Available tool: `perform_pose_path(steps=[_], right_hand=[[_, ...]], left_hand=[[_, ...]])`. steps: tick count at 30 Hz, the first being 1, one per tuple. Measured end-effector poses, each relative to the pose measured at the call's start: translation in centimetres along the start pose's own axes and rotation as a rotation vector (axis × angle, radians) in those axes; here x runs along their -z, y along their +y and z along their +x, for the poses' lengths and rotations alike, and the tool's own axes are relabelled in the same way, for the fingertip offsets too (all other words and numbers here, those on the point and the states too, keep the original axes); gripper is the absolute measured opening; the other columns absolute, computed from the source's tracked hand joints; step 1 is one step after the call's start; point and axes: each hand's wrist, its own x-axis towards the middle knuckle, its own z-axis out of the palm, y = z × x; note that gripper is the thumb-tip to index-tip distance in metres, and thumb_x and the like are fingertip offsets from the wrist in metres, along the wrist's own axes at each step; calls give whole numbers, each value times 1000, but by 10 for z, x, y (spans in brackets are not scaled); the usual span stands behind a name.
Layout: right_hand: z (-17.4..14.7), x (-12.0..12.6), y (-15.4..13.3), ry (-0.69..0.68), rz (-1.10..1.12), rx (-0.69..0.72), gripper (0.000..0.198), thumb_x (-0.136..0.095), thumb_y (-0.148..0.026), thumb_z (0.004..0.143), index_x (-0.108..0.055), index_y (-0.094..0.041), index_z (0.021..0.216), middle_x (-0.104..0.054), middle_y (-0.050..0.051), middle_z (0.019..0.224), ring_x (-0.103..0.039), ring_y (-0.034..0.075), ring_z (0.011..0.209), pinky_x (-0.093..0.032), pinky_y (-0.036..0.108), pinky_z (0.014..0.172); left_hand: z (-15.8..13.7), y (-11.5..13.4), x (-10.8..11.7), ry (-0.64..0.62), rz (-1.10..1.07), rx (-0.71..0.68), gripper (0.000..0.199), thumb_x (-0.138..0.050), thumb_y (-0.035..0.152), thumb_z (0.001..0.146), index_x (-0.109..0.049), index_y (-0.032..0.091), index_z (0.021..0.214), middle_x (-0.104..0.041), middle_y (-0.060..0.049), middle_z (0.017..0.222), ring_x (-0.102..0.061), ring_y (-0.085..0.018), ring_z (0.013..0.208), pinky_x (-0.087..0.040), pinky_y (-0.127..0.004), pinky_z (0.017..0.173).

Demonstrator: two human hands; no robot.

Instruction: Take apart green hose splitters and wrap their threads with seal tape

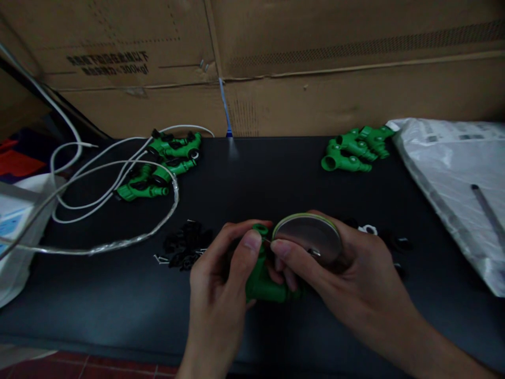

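Note:
My left hand (226, 284) is closed around a green plastic hose fitting (264, 284), its thumb pressed near the small ring-shaped opening at the top. In my right hand (347, 273) is a round, shallow metal dish (310, 234) with a yellow-green rim, tilted towards me. A small shiny piece (314, 253) lies in the dish. The right thumb and fingertips meet close to the fitting's upper end, where a tiny thin metal piece shows; its kind is too small to tell. The fingers partly hide the fitting.
Assembled green fittings with black parts (165, 163) lie back left beside looped white cables (114, 245). Plain green fittings (351, 150) sit back right, near a white plastic bag (453, 179). Black parts and screws (185, 245) are left of my hands. Cardboard (276, 100) stands behind the black table (118, 300).

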Motion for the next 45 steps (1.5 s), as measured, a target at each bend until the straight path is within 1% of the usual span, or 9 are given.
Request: perform_pose_path(steps=[6, 12, 16, 24, 31, 35, 38, 41, 45], right_hand=[[4, 1, 1, 4, -78, 34, 13, -69, -24, 94, -68, -21, 82, -65, -4, 66, -60, 7, 58, -50, 13, 52], [7, 7, -3, -20, -145, 65, 17, -68, -24, 95, -67, -21, 78, -66, -4, 66, -59, 6, 57, -49, 13, 52], [5, 7, -4, -57, -149, 34, 18, -69, -25, 95, -67, -20, 78, -66, -3, 68, -60, 7, 59, -50, 14, 54], [7, 10, -3, -75, -123, -15, 17, -67, -28, 96, -67, -21, 81, -65, -3, 67, -58, 8, 57, -50, 16, 52], [8, 11, -8, -78, -74, -22, 16, -74, -20, 91, -66, -20, 77, -66, -4, 65, -59, 7, 56, -49, 15, 53], [9, 11, -10, -82, -88, -36, 17, -73, -21, 91, -66, -19, 76, -65, -4, 64, -58, 7, 55, -49, 15, 51], [9, 14, -11, -76, -105, -38, 16, -73, -22, 91, -67, -20, 77, -65, -4, 63, -56, 7, 53, -48, 15, 49], [10, 16, -11, -69, -108, -39, 14, -74, -21, 90, -69, -20, 77, -64, -4, 63, -56, 7, 53, -47, 13, 49], [11, 17, -13, -65, -109, -22, 14, -74, -21, 90, -69, -21, 78, -64, -6, 61, -55, 6, 52, -46, 12, 48]], left_hand=[[0, 0, -1, 13, 21, 17, 33, -71, 51, 91, -77, 19, 99, -70, -1, 71, -66, -12, 57, -52, -15, 46], [-1, 4, -3, 144, 41, 84, 40, -71, 56, 88, -76, 19, 102, -63, 2, 57, -59, -11, 47, -41, -13, 40], [-2, 6, -5, 129, 53, 113, 41, -68, 56, 89, -75, 19, 106, -62, 2, 56, -55, -10, 45, -35, -13, 38], [-3, 7, -6, 127, 58, 129, 40, -70, 55, 88, -76, 21, 107, -61, 2, 57, -54, -10, 47, -37, -13, 40], [-4, 12, -8, 101, 65, 138, 42, -67, 54, 91, -76, 18, 108, -61, 2, 54, -46, -6, 39, -27, -11, 34], [-4, 13, -9, 74, 65, 139, 40, -64, 53, 92, -77, 18, 105, -61, 1, 53, -40, -6, 35, -23, -12, 32], [-5, 13, -8, 67, 52, 149, 40, -66, 52, 90, -78, 18, 106, -62, 1, 52, -37, -5, 33, -20, -13, 32], [-5, 12, -7, 66, 36, 139, 36, -73, 45, 84, -81, 18, 106, -64, -1, 54, -42, -6, 37, -24, -12, 33], [-5, 10, -8, 84, 40, 77, 29, -77, 38, 80, -84, 17, 100, -69, -4, 65, -53, -8, 42, -30, -11, 33]])
